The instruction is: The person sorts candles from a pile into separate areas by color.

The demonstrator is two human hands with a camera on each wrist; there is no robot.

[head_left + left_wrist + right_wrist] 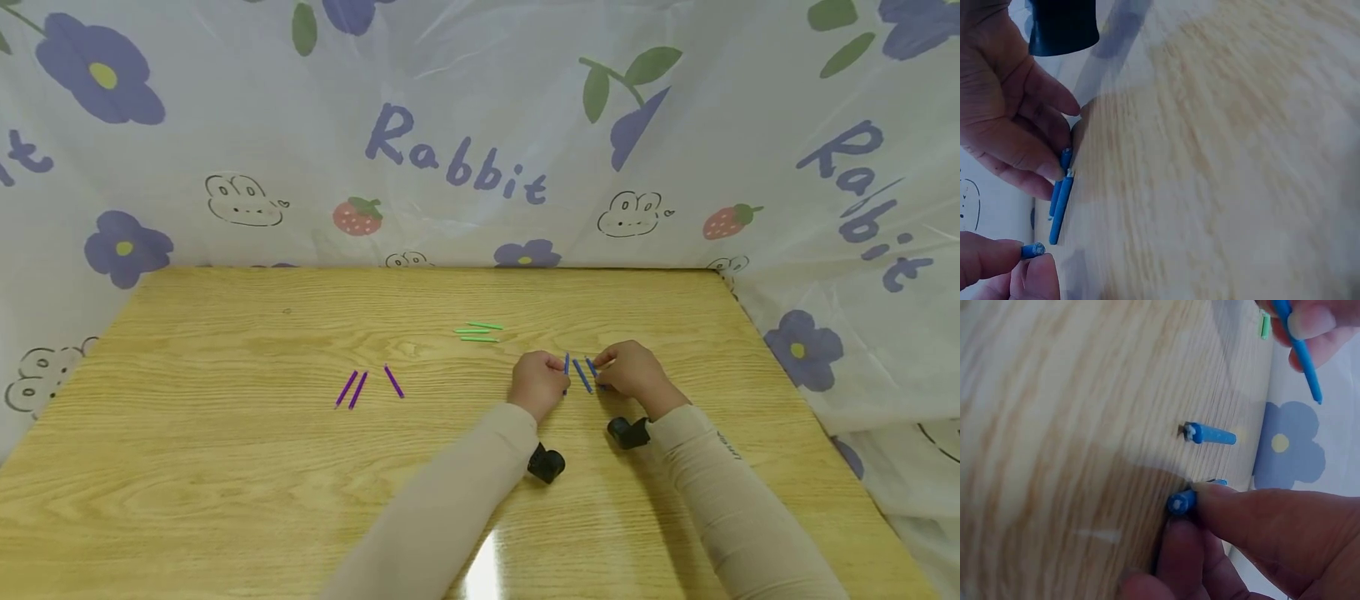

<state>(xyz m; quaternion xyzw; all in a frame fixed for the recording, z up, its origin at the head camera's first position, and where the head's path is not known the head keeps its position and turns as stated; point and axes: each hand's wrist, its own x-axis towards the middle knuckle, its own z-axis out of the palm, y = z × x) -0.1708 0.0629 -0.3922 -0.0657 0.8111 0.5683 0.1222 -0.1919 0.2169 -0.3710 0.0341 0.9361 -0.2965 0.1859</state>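
My left hand (538, 385) pinches a slim blue crayon-like stick (566, 363) between thumb and fingers. In the right wrist view that stick (1302, 356) appears raised off the table, its pointed end away from the camera. Just to the right, a second blue stick (582, 377) lies slanted on the wood, touched by neither hand. My right hand (636, 373) pinches a third blue stick (592, 366) at the table surface; its blunt end (1179, 503) shows between thumb and fingers in the right wrist view. Fingers partly cover both held sticks.
Several thin green sticks (478, 340) lie close together behind the hands. Purple sticks (393, 381) lie further left, two side by side and one apart. The wooden table (225, 483) meets a printed cloth (465, 75) at its back. Black wrist cameras (551, 465) hang beneath the sleeves.
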